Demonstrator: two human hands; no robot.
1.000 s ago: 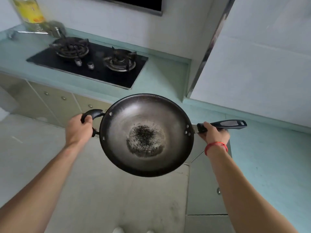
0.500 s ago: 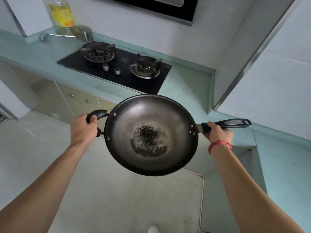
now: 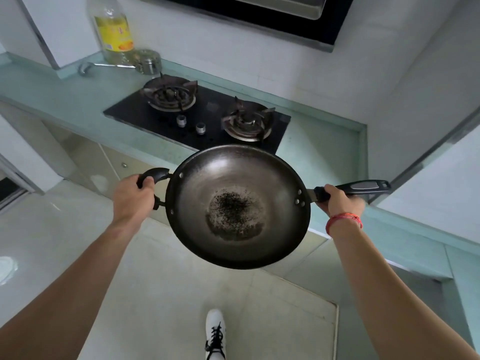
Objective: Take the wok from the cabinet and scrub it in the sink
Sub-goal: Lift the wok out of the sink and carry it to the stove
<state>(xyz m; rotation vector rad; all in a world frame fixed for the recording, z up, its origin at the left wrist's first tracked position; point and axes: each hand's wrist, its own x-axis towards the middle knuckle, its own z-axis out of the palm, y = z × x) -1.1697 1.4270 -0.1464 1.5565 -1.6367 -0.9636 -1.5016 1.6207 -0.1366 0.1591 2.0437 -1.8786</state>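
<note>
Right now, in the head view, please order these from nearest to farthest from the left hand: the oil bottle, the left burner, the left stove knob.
From the left hand, which grips the wok:
1. Left stove knob, at the front edge of the hob.
2. Left burner, behind that knob.
3. Oil bottle, against the back wall, farthest.

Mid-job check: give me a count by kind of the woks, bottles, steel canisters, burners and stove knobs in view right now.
Wok: 1
Bottle: 1
Steel canister: 1
Burners: 2
Stove knobs: 2
Total: 7
</note>
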